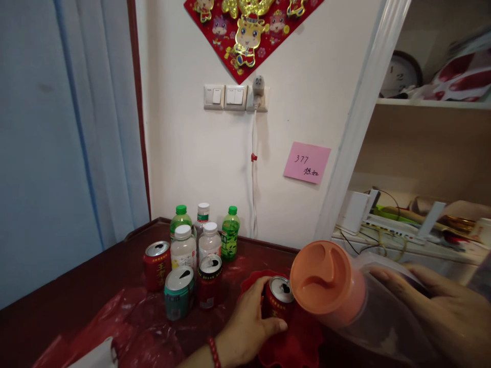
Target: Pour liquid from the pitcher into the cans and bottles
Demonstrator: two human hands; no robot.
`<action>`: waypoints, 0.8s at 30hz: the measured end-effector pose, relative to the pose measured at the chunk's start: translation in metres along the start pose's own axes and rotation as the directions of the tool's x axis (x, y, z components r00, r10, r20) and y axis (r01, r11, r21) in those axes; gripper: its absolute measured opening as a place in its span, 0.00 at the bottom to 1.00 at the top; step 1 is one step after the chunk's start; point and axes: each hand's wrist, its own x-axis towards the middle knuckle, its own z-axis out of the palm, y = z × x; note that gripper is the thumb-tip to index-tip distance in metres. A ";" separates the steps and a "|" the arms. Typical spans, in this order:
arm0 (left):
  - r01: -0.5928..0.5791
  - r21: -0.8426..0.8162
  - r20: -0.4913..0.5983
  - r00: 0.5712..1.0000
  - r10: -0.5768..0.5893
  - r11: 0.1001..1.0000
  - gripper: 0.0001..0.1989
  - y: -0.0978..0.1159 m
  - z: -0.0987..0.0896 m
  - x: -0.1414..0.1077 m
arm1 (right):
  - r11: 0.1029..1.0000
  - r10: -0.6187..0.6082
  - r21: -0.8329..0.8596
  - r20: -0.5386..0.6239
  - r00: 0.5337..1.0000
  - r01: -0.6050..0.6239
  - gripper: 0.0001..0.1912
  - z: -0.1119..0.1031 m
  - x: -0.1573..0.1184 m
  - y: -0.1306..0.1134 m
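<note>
My left hand [251,324], with a red bead bracelet at the wrist, is wrapped round a red drink can [279,299]. The can stands upright, its top opened, over a red scalloped plate [297,345]. In my right hand [441,301] is a clear plastic pitcher [391,317] with an orange lid [322,276]. The pitcher lies tilted to the left, and its lid is close to the can's top; whether they touch I cannot tell. No liquid stream shows between them.
Left of my hands stand a red can [157,266], a green can [179,294], a dark-topped red can [209,283], white-capped bottles [183,250] and green-capped bottles [230,235]. A crumpled red plastic bag [141,317] lies in front. Shelves [433,105] rise at the right.
</note>
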 end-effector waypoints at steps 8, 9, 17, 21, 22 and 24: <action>-0.004 0.008 -0.009 1.000 0.004 1.000 0.36 -0.001 -0.001 0.001 | 0.997 -0.002 -0.081 0.014 1.000 0.004 0.22 -0.001 0.000 -0.001; -0.004 0.007 -0.008 1.000 0.004 1.000 0.36 0.000 -0.001 0.001 | 0.996 -0.003 -0.087 0.013 1.000 0.004 0.22 -0.002 0.000 -0.001; 0.023 0.038 -0.009 1.000 -0.023 0.999 0.35 0.003 -0.002 -0.001 | 0.999 -0.033 -0.007 -0.002 0.999 0.033 0.18 0.000 0.001 0.001; 0.004 0.035 -0.010 1.000 -0.003 0.999 0.36 0.002 -0.002 -0.001 | 0.998 -0.040 -0.041 0.008 0.999 0.040 0.19 -0.001 0.002 0.002; 0.005 0.037 -0.012 1.000 -0.005 0.999 0.36 0.002 -0.002 -0.001 | 0.998 -0.035 -0.051 0.012 0.999 0.035 0.20 -0.002 0.002 0.002; 0.013 0.040 -0.013 1.000 -0.012 0.999 0.36 0.003 -0.001 -0.001 | 0.997 -0.030 -0.075 0.021 0.999 0.031 0.22 -0.003 0.003 0.003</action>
